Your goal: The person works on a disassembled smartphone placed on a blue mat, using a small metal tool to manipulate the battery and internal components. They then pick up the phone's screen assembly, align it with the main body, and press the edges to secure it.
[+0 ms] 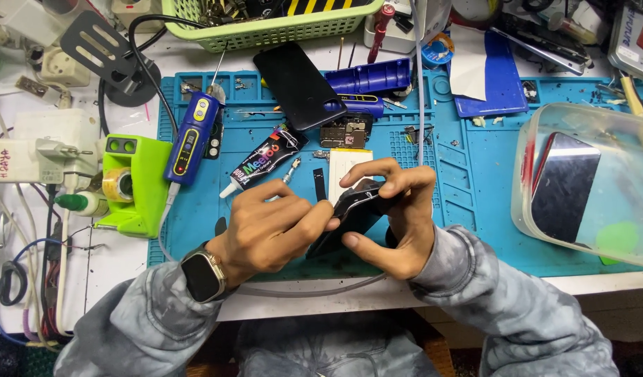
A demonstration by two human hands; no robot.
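From the head camera, we look down on a crowded repair tabletop (600,283) where both of our hands meet over a blue work mat (475,174). Our right hand (394,213) cradles a dark phone (353,213) just above the mat's near edge, fingers curled over its top edge and thumb braced beneath, so the device sits tilted up toward us rather than lying flat. Our left hand (269,227), a smartwatch (204,274) on its wrist, has thumb and forefinger pinched together at the phone's left edge; whether they grip a small part or only press the edge we cannot tell, since the fingertips hide it. The raised, two-handed hold seems meant to steady the phone while the finer fingers work on its side

Around the hands, tools lie within easy reach: a black glue tube (262,162) with a white nozzle just beyond our left knuckles, a blue handheld power tool (191,138) resting on the mat's left side with its cable trailing, and a lime green holder (136,183) with a roll of tape beside it. A black back cover (298,84) and an opened phone body (346,136) sit farther up the mat. On the right, a clear plastic tub (586,132) holds another dark phone (562,185), kept well apart from the work. A green basket (265,28) stands at the far edge
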